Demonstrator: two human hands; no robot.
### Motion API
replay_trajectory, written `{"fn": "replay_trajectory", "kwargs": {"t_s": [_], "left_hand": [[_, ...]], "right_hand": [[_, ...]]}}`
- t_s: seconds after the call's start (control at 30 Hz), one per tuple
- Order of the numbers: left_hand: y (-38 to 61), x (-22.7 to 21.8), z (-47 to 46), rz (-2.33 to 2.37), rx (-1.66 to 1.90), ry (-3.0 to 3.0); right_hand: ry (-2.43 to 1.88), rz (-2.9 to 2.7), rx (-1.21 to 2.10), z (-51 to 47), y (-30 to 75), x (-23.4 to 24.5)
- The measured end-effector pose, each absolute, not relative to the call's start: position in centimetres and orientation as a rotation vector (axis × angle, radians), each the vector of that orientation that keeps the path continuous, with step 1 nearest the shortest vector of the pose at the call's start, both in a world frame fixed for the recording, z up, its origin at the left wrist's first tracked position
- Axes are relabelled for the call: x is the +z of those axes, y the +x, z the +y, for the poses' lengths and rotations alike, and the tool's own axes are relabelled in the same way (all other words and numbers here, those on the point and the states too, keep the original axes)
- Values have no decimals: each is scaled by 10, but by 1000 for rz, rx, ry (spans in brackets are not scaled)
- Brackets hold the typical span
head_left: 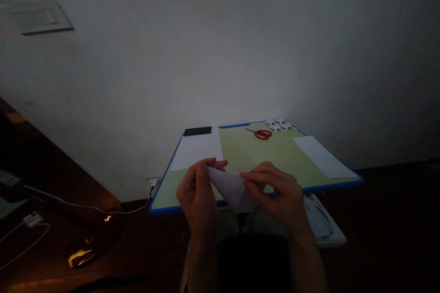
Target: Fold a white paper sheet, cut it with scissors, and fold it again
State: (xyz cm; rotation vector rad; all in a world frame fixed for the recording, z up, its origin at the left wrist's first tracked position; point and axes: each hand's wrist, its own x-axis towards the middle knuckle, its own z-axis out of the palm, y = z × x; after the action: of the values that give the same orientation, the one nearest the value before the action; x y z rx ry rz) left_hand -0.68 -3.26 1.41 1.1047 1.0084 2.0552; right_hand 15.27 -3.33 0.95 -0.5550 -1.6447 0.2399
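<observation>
A folded piece of white paper (231,187) is held up between my two hands, in front of the table's near edge. My left hand (200,194) pinches its upper left corner between thumb and fingers. On the other side, my right hand (277,192) grips the right part of the paper with thumb and index finger. The paper tapers to a point at the left and shows a fold lower down. Part of its right side is hidden behind my right fingers.
On the green table (261,155) with blue edging lie red-handled scissors (262,134), several white paper cutouts (280,125), a white sheet (321,156) at right, another sheet (199,149) at left and a dark flat object (197,131). Behind stands a wall (220,46). A cable (99,209) runs left.
</observation>
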Motion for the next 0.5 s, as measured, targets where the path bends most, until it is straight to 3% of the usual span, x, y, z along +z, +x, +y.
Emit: {"fn": "replay_trajectory", "kwargs": {"t_s": [0.2, 0.5], "left_hand": [[-2, 14, -34, 1063, 2144, 1098], [5, 16, -39, 1517, 2417, 1267]], "right_hand": [[-559, -1631, 245, -34, 149, 10], [-514, -1658, 203, -39, 143, 15]]}}
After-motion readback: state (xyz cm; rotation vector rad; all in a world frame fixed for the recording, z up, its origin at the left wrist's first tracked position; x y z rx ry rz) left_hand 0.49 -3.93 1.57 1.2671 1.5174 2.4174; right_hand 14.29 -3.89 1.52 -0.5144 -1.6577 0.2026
